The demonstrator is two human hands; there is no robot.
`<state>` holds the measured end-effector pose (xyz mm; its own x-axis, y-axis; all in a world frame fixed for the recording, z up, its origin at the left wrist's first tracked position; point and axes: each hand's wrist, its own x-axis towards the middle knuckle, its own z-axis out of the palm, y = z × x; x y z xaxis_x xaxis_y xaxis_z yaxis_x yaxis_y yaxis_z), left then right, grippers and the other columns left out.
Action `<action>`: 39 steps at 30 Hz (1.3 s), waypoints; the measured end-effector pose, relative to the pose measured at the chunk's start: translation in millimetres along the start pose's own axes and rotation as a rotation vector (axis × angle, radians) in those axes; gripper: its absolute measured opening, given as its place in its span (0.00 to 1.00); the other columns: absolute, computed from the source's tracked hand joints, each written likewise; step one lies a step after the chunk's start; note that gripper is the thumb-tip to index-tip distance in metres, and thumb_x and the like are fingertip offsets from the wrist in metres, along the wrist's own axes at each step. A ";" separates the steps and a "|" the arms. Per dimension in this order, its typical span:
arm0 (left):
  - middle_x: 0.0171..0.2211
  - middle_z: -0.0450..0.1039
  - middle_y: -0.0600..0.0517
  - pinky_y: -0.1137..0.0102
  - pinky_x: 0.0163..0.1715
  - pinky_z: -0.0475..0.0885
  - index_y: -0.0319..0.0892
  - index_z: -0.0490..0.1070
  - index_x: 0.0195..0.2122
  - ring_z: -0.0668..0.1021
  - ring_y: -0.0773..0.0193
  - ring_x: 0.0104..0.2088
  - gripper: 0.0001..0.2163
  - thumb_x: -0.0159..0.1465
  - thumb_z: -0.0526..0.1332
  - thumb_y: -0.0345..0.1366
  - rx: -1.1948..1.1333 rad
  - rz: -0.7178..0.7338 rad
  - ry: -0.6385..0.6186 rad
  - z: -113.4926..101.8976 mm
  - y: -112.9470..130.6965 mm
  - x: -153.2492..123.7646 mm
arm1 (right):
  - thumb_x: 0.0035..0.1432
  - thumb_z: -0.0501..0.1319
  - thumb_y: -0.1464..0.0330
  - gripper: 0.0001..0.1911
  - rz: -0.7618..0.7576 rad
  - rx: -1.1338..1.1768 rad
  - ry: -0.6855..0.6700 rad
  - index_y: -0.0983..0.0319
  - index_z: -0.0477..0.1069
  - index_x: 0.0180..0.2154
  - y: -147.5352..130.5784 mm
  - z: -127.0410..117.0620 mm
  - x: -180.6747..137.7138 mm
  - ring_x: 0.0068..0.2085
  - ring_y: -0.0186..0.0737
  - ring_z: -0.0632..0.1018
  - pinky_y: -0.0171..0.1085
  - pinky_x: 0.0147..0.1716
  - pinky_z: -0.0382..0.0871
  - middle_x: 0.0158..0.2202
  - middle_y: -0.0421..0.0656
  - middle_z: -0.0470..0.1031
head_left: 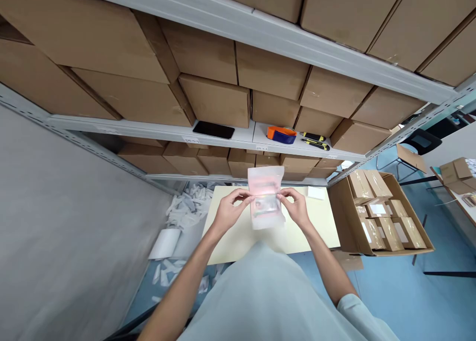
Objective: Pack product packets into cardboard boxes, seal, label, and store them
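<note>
Between my two hands is a pale, translucent pinkish wrapping sheet [266, 180], held over the table. Through its middle shows a small flat item with coloured marks, too blurred to name. My left hand [232, 209] pinches the sheet's left edge between thumb and fingers. On the opposite edge my right hand [295, 207] has a like pinch. Below them lies the cream tabletop [230, 242], with a small white pad [316, 193] near its back right corner.
Shelves of cardboard boxes [273, 71] rise in front. On one shelf lie a black phone [213, 129], an orange and blue tape dispenser [281, 135] and yellow-black cutters [315, 141]. An open carton [338, 212] with taped boxes stands right; white scraps [189, 207] pile left.
</note>
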<state>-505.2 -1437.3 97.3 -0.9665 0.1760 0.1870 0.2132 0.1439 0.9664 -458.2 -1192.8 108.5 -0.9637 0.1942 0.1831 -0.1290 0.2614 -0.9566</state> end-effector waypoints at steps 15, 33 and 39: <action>0.33 0.85 0.46 0.64 0.39 0.81 0.41 0.86 0.35 0.83 0.55 0.35 0.24 0.59 0.73 0.60 -0.140 -0.233 -0.131 25.1 -4.2 7.1 | 0.57 0.72 0.43 0.26 0.277 0.185 -0.119 0.60 0.82 0.30 21.6 -23.3 5.3 0.33 0.40 0.75 0.38 0.36 0.70 0.28 0.42 0.77; 0.39 0.87 0.46 0.64 0.40 0.81 0.44 0.88 0.43 0.82 0.60 0.34 0.16 0.60 0.74 0.49 -0.047 -0.137 0.010 33.2 -10.6 -12.5 | 0.54 0.76 0.51 0.20 0.304 0.182 -0.110 0.57 0.90 0.41 35.0 -23.9 -8.3 0.27 0.37 0.77 0.39 0.28 0.75 0.42 0.47 0.89; 0.40 0.88 0.48 0.56 0.51 0.80 0.49 0.82 0.27 0.82 0.54 0.43 0.08 0.64 0.68 0.39 0.015 0.031 0.029 31.0 -1.5 -15.4 | 0.60 0.71 0.47 0.20 0.136 0.157 -0.058 0.55 0.88 0.31 23.8 -16.5 -17.3 0.50 0.56 0.86 0.51 0.53 0.82 0.43 0.48 0.89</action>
<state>-486.2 -1410.1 87.5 -0.9632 0.1521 0.2217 0.2446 0.1535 0.9574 -440.7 -1174.4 86.3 -0.9860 0.1616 0.0410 -0.0275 0.0853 -0.9960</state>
